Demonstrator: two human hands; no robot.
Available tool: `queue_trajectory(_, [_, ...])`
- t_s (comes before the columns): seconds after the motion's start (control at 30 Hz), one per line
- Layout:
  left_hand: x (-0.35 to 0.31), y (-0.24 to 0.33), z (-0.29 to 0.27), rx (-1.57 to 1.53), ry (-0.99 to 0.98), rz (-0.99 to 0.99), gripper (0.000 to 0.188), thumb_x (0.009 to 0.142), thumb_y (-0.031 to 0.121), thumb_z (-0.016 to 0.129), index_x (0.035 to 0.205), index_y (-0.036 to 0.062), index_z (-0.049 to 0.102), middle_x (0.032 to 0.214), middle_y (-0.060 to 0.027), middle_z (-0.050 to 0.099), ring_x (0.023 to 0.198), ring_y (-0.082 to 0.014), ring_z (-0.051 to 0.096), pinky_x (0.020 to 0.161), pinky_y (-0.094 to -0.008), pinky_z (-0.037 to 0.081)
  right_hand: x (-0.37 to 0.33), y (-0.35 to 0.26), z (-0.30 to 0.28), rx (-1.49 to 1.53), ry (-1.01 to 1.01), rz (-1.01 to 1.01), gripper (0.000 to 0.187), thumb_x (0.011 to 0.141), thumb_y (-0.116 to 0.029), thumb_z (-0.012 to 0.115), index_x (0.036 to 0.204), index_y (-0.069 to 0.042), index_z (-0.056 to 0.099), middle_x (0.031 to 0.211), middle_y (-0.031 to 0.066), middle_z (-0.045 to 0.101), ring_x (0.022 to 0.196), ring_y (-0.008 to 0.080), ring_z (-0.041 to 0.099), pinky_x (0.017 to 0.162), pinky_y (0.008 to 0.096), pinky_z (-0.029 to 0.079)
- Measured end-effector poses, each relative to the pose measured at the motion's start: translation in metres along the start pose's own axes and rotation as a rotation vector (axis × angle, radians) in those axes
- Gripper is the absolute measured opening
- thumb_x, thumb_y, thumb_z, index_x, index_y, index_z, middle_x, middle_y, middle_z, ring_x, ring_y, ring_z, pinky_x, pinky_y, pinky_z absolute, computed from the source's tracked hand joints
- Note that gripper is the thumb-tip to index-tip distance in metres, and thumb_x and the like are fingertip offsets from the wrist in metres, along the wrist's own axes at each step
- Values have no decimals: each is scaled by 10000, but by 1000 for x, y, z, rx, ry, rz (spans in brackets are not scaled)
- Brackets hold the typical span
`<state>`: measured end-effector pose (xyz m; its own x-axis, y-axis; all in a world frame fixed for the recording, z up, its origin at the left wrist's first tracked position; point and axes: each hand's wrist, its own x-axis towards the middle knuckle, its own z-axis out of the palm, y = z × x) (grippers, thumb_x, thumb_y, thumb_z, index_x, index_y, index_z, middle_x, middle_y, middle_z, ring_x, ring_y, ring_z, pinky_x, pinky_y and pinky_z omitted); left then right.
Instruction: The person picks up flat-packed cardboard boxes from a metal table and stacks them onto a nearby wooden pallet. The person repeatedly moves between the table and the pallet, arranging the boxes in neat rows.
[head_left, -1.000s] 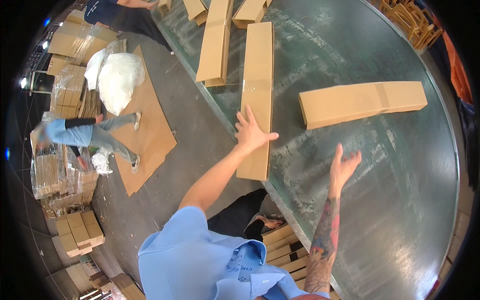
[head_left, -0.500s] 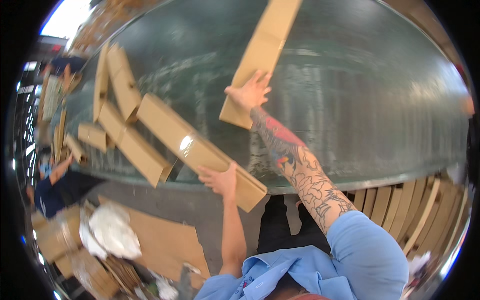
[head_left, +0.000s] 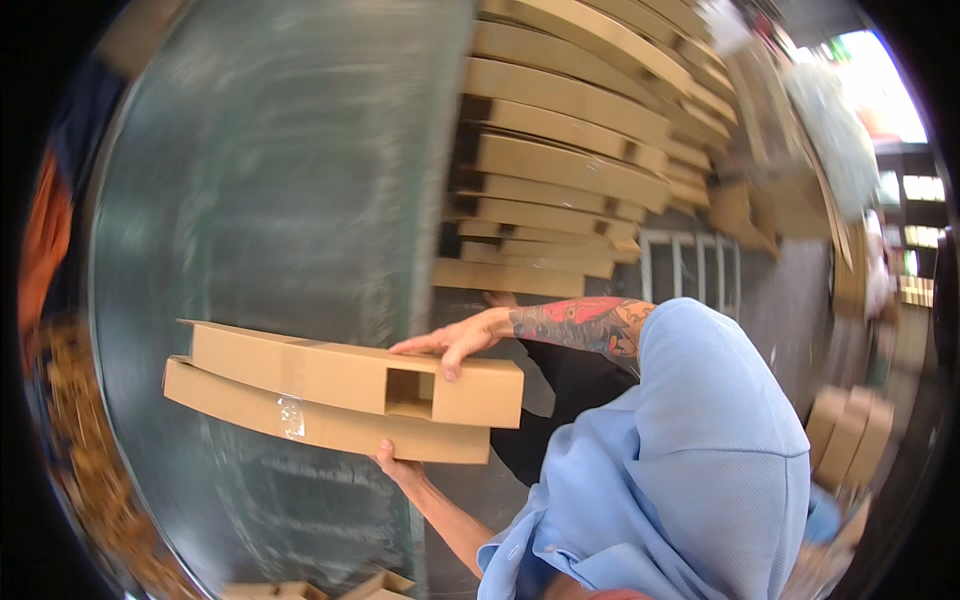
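Observation:
Two long, narrow cardboard boxes lie side by side across the edge of the dark table (head_left: pixel 280 250), their near ends sticking out past it. The far one is a box with a square cutout (head_left: pixel 340 368); a strip of shiny tape marks the other, a taped box (head_left: pixel 330 428). My right hand (head_left: pixel 465 335) grips the cutout box along its far side, thumb bent over beside the hole. Against the near side of the taped box is my left hand (head_left: pixel 398 468), thumb up on its edge and its other fingers hidden underneath. Together my hands press the pair between them.
Beyond the table edge, several long cardboard boxes (head_left: pixel 570 160) are stacked in a row. A metal rack (head_left: pixel 690 260) stands beside them on the floor. More boxes (head_left: pixel 850 435) sit at the far right, and some box ends (head_left: pixel 375 587) show at the bottom.
The view has swung to the right, toward the stacked boxes. My right hand, earlier spread on a separate flat-lying box, now grips beside my left; the two boxes are together between my hands.

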<state>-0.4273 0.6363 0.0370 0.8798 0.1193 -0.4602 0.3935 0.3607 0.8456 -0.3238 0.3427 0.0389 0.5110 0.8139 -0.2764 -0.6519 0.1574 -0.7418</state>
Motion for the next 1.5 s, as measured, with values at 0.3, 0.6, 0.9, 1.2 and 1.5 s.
queue_trajectory(0.3, [196, 76, -1, 65, -549, -460, 806, 763, 401, 738, 1377, -53, 481, 1214, -180, 634, 1056, -304, 671, 865, -414, 594, 36, 25, -6, 0, 510, -240, 1170, 621, -153, 776, 1642, -205, 206, 1563, 177, 380, 1425, 323, 389, 1172, 437, 336])
queue_trajectory(0.6, [365, 76, 109, 159, -967, -504, 956, 672, 241, 871, 1466, -19, 406, 1335, -144, 585, 1214, -293, 601, 1008, -433, 525, 24, -42, -37, -426, 1014, -447, 1193, 620, -354, 850, 1616, -70, 258, 1571, 191, 297, 1468, 340, 316, 1213, 425, 262])
queue_trajectory(0.9, [361, 206, 536, 560, -1456, -17, 849, 993, 343, 661, 1614, 112, 129, 1574, -176, 379, 1433, -322, 431, 1137, -528, 417, -137, -367, -49, -1322, 1503, -534, 773, 730, -329, 793, 1387, -74, 475, 1266, 137, 526, 1157, 280, 524, 973, 401, 426])
queue_trajectory(1.2, [399, 46, 324, 752, -1370, 36, 803, 999, 469, 620, 1587, 25, 301, 1542, -211, 466, 1375, -291, 510, 1151, -410, 396, 44, -197, -121, -1059, 2014, -825, 319, 914, -161, 679, 1189, -9, 626, 1182, 173, 640, 1106, 337, 625, 922, 403, 515])
queue_trajectory(1.5, [266, 61, -205, 809, 53, -488, 303, 1029, 110, 559, 1291, -42, 574, 1100, -190, 724, 909, -224, 719, 815, -329, 565, 200, 160, 54, -329, 1048, 348, 392, 848, -277, 706, 1158, -38, 675, 1177, 231, 630, 1188, 394, 583, 1028, 459, 478])
